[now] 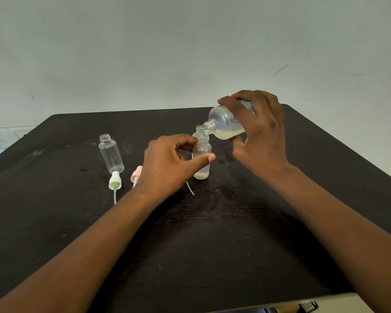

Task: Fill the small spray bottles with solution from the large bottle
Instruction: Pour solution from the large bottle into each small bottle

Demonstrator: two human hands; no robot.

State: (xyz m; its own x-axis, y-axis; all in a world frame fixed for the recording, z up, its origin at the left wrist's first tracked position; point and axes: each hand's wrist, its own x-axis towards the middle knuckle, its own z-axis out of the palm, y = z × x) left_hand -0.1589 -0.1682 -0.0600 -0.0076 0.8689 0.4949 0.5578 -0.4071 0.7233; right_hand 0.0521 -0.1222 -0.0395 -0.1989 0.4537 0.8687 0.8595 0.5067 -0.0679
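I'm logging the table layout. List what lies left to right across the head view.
Empty small bottle → cream spray cap → pink spray cap → left hand → small bottle being filled → large bottle → right hand.

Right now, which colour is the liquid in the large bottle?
Pale yellowish, pooled in the tilted large bottle; head view.

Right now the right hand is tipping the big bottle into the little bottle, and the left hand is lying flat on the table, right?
Not quite. In the head view the left hand holds the little bottle steady; the right hand does tip the big bottle into it.
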